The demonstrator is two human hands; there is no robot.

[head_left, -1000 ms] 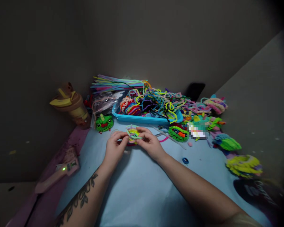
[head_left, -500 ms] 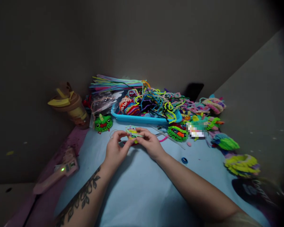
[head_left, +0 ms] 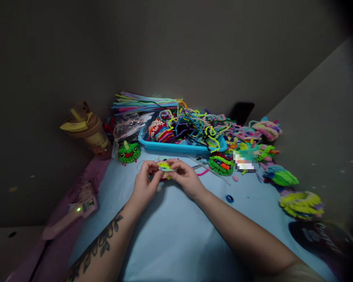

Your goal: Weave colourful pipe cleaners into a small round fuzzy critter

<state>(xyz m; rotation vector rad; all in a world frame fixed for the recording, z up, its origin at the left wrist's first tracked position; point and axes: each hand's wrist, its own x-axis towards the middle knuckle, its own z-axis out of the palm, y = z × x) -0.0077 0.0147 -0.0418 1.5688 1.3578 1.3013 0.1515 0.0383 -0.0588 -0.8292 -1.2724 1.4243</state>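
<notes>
A green monster point(head_left: 129, 154) sits left. My left hand point(head_left: 144, 184) pinches 1 side of the yellow fuzzy thing point(head_left: 164, 166), between my 2 hands. My right hand point(head_left: 188, 179) pinches its other side. A blue round thing point(head_left: 230, 199) lies farther right.

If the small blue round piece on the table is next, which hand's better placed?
Likely the right hand: the blue round piece lies beside its forearm; the left hand would probably reach across that arm. Both hold the colourful piece, so the left could keep it.
</notes>
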